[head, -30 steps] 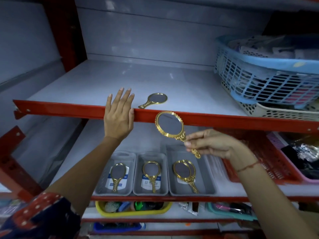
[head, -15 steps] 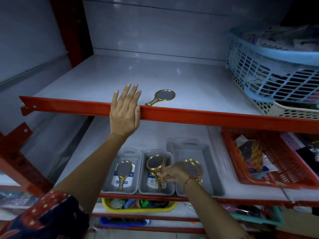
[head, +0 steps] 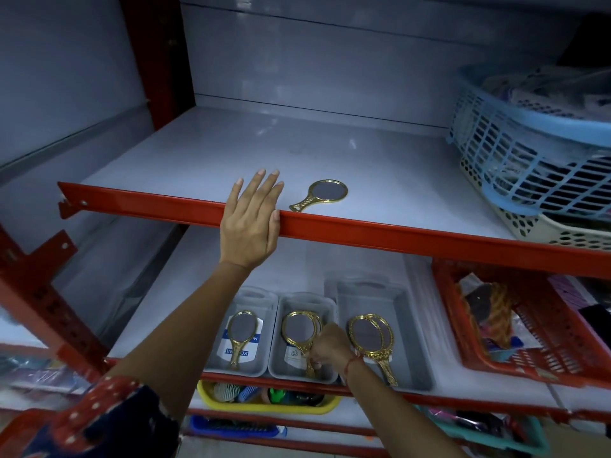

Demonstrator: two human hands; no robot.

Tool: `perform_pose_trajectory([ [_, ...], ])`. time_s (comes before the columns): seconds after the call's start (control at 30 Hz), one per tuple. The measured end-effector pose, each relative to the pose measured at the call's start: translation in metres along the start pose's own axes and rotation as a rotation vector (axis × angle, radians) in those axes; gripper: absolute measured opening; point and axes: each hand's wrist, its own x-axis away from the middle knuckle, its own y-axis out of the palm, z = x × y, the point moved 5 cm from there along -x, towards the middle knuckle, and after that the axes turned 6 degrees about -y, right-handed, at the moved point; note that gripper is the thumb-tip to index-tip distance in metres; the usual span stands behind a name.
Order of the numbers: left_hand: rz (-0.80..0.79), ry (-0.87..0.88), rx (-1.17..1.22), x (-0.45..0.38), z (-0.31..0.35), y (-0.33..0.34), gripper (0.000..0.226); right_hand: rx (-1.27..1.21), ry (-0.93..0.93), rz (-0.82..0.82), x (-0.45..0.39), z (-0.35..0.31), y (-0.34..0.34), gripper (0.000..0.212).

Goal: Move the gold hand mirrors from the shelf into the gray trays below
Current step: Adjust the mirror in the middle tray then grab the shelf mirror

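Note:
One gold hand mirror (head: 324,194) lies on the upper shelf (head: 231,153) near its red front edge. My left hand (head: 250,219) rests flat over that edge, just left of the mirror, holding nothing. Below stand three gray trays. The left tray (head: 266,328) holds one mirror (head: 240,335). In the middle tray (head: 325,309), my right hand (head: 327,347) grips the handle of a gold mirror (head: 299,328) lying on another one. The right tray (head: 406,325) holds two stacked mirrors (head: 370,335).
A blue basket (head: 529,150) sits on a cream basket (head: 555,229) at the upper shelf's right. A red basket (head: 529,328) with goods stands right of the trays. A yellow tray (head: 264,404) of small items sits on the shelf beneath. Red uprights (head: 36,292) frame the left side.
My right hand carried a gold mirror down from in front of the upper shelf's edge into the middle gray tray. My left hand stayed on the shelf edge.

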Motion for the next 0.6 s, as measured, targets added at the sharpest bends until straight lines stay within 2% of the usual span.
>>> perform_pose_trajectory([
  [0.07, -0.024, 0.005, 0.002, 0.000, 0.002, -0.002, 0.047, -0.005, -0.054, -0.022, 0.008, -0.010, -0.015, 0.030],
  [0.13, -0.049, 0.018, -0.001, -0.001, 0.002, -0.006, 0.047, -0.091, -0.123, -0.041, 0.023, -0.026, -0.032, 0.003],
  [0.23, -0.093, 0.077, -0.037, -0.005, 0.001, -0.011, 0.048, -0.254, -0.174, -0.023, 0.050, -0.054, -0.063, 0.022],
  [0.33, -0.132, 0.211, -0.083, -0.010, -0.005, -0.016, 0.053, -0.333, -0.258, 0.009, 0.078, -0.092, -0.098, 0.023],
  [0.43, -0.165, 0.196, -0.100, -0.014, -0.031, -0.023, 0.055, -0.465, -0.378, 0.067, 0.102, -0.137, -0.133, 0.021],
  [0.53, -0.208, 0.182, -0.130, -0.019, -0.065, -0.029, 0.063, -0.563, -0.453, 0.213, 0.113, -0.175, -0.163, 0.011],
  [0.6, -0.242, 0.195, -0.129, -0.018, -0.078, -0.031, 0.069, -0.527, -0.392, 0.360, 0.101, -0.185, -0.180, 0.007],
])
